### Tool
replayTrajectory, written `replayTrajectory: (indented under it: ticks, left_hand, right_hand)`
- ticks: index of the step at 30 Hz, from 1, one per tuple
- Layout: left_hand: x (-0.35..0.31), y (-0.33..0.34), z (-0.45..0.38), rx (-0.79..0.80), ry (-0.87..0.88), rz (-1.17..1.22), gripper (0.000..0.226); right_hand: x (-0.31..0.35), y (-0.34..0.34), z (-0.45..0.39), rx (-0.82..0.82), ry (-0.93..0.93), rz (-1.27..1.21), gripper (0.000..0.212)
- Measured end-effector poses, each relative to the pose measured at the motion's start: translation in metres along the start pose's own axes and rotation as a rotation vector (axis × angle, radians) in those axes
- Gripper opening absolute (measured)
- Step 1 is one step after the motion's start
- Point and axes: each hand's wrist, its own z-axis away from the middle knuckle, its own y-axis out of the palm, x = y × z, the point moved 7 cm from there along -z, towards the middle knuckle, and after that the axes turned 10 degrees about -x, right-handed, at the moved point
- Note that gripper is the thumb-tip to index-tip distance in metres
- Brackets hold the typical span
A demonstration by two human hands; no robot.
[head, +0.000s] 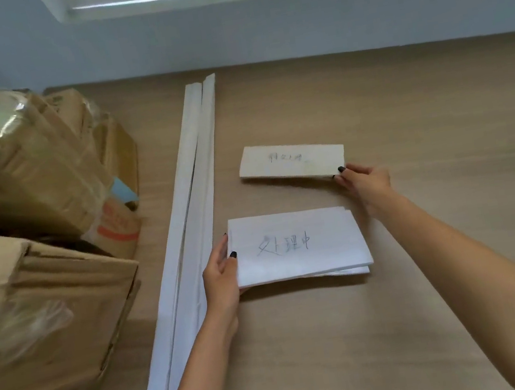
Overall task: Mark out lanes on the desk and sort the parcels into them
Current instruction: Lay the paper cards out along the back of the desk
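On our tabletop (435,301), taped parcels (21,205) pile at the left beside long white strips (190,205). Our left hand (220,278) fingers grip the near labelled card (298,245); our right hand (365,181) pinches the far card (291,162).

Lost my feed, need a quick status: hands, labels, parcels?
Left hand grips near label stack; right hand pinches far label corner. White strips lie on desk. Parcels piled left, unsorted.
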Motion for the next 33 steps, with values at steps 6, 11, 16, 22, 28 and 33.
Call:
replayTrajectory:
  ticks: [6,11,16,22,28,33]
  left_hand:
    - [-0.021,0.024,-0.047,0.054,0.030,-0.006,0.037]
    - [-0.034,0.029,-0.077,-0.003,0.055,-0.028,0.036]
    - [-0.034,0.031,-0.076,-0.019,0.032,-0.022,0.036]
    - [-0.053,0.032,-0.041,-0.033,-0.003,-0.001,0.036]
    - [-0.071,0.035,0.030,-0.004,-0.030,0.042,0.039]
    - [-0.065,0.042,0.085,0.025,-0.082,0.112,0.043]
  right_hand:
    - [0.036,0.078,-0.083,-0.052,-0.116,-0.035,0.029]
    - [0.047,0.102,-0.119,-0.149,-0.154,0.026,0.020]
    - [0.057,0.092,-0.121,-0.290,-0.321,0.245,0.016]
    - [0.062,0.042,-0.066,-0.199,-0.336,0.348,0.023]
    - [0.054,-0.055,0.026,-0.028,-0.203,0.443,0.027]
    - [0.050,-0.138,0.088,0.002,-0.151,0.412,0.021]
